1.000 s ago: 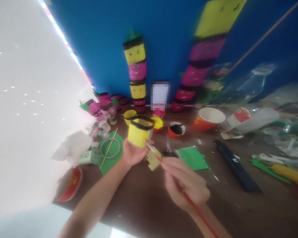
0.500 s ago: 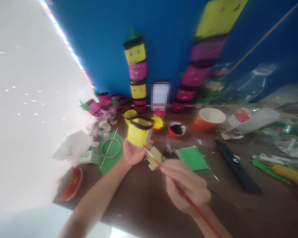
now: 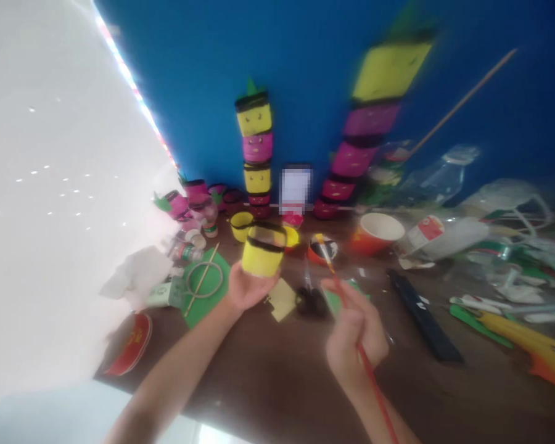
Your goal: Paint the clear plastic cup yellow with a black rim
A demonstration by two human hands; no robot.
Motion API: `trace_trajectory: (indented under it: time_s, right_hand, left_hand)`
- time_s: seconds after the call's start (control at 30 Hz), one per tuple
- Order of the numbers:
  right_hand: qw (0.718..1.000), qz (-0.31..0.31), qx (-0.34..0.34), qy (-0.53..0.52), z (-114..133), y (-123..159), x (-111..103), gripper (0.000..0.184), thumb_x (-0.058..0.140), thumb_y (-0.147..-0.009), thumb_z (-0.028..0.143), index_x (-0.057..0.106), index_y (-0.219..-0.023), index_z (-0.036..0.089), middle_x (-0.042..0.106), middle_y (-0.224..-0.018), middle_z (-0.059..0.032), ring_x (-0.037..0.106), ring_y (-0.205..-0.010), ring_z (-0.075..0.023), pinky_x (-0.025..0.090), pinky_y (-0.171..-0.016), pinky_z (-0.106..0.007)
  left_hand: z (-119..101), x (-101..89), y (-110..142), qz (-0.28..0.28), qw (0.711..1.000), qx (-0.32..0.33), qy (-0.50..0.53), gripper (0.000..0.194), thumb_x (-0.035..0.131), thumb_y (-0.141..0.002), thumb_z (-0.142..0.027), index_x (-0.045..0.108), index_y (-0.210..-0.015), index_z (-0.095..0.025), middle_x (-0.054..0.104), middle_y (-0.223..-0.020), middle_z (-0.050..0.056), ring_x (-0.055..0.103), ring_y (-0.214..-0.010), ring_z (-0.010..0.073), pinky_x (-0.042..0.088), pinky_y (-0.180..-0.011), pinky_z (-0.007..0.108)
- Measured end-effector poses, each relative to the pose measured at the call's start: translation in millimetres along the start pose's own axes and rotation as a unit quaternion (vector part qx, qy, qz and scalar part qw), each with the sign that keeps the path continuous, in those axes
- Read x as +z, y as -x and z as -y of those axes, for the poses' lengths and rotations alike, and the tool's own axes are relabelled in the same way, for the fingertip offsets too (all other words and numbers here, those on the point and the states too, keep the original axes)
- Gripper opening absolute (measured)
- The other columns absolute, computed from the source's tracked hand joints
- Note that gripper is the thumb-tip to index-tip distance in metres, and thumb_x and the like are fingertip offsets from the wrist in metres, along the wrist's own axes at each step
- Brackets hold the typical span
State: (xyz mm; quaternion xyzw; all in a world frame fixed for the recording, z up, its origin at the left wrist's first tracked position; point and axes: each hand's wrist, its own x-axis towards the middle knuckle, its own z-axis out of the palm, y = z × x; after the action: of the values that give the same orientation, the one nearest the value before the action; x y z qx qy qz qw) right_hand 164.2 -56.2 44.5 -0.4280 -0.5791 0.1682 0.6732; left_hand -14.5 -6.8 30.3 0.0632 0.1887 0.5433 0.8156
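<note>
Resting in the left hand (image 3: 250,292), the yellow cup (image 3: 261,260) is held above the table (image 3: 259,373), black-rimmed mouth up, base cradled by partly curled fingers. By the right hand (image 3: 358,333), a red-handled paintbrush (image 3: 369,368) is gripped in a closed pinch, bristles (image 3: 320,242) raised to the right of the cup, well apart from it, seen against the small orange container (image 3: 313,252); contact there cannot be told. Yellow colour is seen on the bristles. Step judged: painting, between strokes. For any further stroke, the cup would need to be steadied and its black band avoided. Yellow paper (image 3: 282,300) and scissors (image 3: 311,301) noted nearer than the container, some smearing risked.
</note>
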Motion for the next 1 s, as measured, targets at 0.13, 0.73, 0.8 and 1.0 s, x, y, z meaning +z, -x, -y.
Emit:
trace_trajectory:
  time_s: [0.13, 0.73, 0.8, 1.0]
  right_hand:
    - [0.995, -0.044, 0.091, -0.013, -9, -3, 4, 0.030, 0.039, -0.091, 0.031, 0.058, -0.107, 0.015, 0.067, -0.096, -0.0103, 0.065, -0.088, -0.0172, 0.051, -0.081, -0.036]
    - [0.982, -0.087, 0.147, -0.079, -21, -15, 5, 0.025, 0.046, -0.084, 0.033, 0.061, -0.087, 0.013, 0.067, -0.081, -0.0068, 0.064, -0.075, -0.0171, 0.049, -0.074, -0.035]
    - [0.981, -0.088, 0.158, -0.070, -20, -15, 6, 0.025, 0.045, -0.084, 0.033, 0.061, -0.086, 0.014, 0.067, -0.081, -0.0064, 0.064, -0.076, -0.0173, 0.049, -0.075, -0.035]
    - [0.980, -0.074, 0.175, -0.056, -20, -16, 5, 0.026, 0.044, -0.084, 0.035, 0.061, -0.085, 0.016, 0.067, -0.081, -0.0059, 0.064, -0.076, -0.0179, 0.048, -0.076, -0.036]
  left_hand:
    - [5, -5.9, -3, 0.015, 0.997, 0.058, -0.041, 0.059, 0.060, -0.068, -0.030, 0.048, -0.122, -0.013, 0.064, -0.108, 0.012, 0.058, -0.104, 0.0241, 0.041, -0.094, 0.039]
    - [-9, -3.9, 2, 0.063, 0.993, 0.088, -0.035, 0.045, 0.050, -0.079, -0.032, 0.053, -0.117, -0.008, 0.065, -0.108, 0.013, 0.058, -0.106, 0.0226, 0.040, -0.098, 0.038]
    - [-10, -4.4, 3, 0.064, 0.994, 0.090, -0.022, 0.049, 0.051, -0.078, -0.033, 0.050, -0.120, -0.008, 0.063, -0.112, 0.014, 0.057, -0.107, 0.0233, 0.040, -0.098, 0.038]
    - [-5, -3.1, 4, 0.047, 0.994, 0.096, 0.022, 0.058, 0.052, -0.081, -0.035, 0.038, -0.131, -0.008, 0.060, -0.112, 0.018, 0.060, -0.101, 0.0233, 0.048, -0.089, 0.035]
